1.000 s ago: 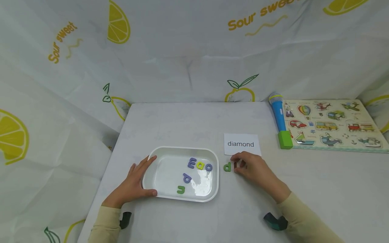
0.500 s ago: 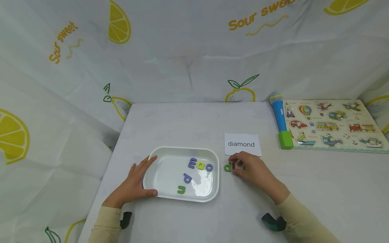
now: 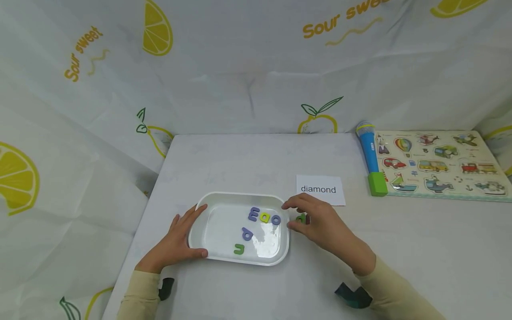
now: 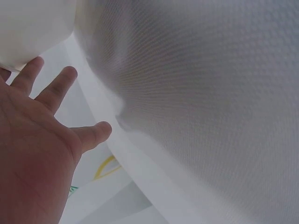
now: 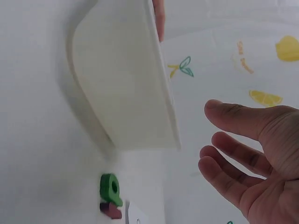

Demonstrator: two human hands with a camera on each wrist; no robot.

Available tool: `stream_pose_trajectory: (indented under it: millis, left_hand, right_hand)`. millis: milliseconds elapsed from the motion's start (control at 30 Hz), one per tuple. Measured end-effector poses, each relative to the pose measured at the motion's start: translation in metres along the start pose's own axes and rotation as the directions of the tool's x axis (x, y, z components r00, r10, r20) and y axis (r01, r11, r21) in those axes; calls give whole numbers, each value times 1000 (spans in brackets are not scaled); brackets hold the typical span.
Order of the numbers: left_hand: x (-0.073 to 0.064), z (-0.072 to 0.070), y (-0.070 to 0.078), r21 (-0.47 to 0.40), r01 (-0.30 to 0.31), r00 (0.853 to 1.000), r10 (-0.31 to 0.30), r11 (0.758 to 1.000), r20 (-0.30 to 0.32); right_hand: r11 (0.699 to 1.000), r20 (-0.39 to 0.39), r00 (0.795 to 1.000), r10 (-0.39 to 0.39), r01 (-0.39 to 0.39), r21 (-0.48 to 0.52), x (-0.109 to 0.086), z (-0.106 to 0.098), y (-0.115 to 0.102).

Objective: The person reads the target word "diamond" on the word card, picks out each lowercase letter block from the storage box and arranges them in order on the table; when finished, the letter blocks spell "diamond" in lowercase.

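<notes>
Resting our spread left hand (image 3: pixel 176 249) on the tray (image 3: pixel 218 231) at its left end, we hold our right hand (image 3: pixel 324 220) unclasped and empty near its right — 5 letters (image 3: pixel 253 214) inside, a green d (image 5: pixel 105 189) just outside.

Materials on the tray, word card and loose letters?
Tray: probably rigid plastic, glossy; bright glare on its floor, smooth moulded-looking walls.
Word card: likely paper or thin cardstock, matte; flat white, crisp print, no glare.
Letters: solid-coloured, thick, rounded; plastic or foam, can't tell.
</notes>
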State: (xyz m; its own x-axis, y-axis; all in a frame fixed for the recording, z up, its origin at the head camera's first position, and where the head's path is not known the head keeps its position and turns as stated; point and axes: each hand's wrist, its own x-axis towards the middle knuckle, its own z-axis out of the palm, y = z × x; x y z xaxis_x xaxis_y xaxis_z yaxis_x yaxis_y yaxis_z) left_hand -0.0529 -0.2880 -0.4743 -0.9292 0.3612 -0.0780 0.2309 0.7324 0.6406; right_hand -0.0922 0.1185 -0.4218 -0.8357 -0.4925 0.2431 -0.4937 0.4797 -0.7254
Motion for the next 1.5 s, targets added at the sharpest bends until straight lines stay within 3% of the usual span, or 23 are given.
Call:
stream_pose_trajectory:
  millis: [200,533,800,1067,1367,1500]
  left_hand:
    - [0,0,1,-3,-2,1000,2,1000,1]
    - [0,0,1,0,2,1000,-2,1000,1]
    - [0,0,1,-13,-11,1000,11,1000,3]
    - [0,2,-1,-8,-17,1000,16,1000,-7]
    - [0,1,1,-29,-3,1000,3,1000,2]
    - [0,0,1,-32,-1,1000,2,999,5]
  right_hand:
    - [996,62,995,-76,73,41,10,12,-20]
    - [993,142,986,-89,99,-65,26,47,-25]
    - [985,240,969,52,-9,-174,38,69,-21]
    - [925,226,971,84,8,-379,43,82,-18]
    - [856,194,978,83,29,-516,44,90,-17]
    - [824,180,983,36,73,-562,43,94,-16]
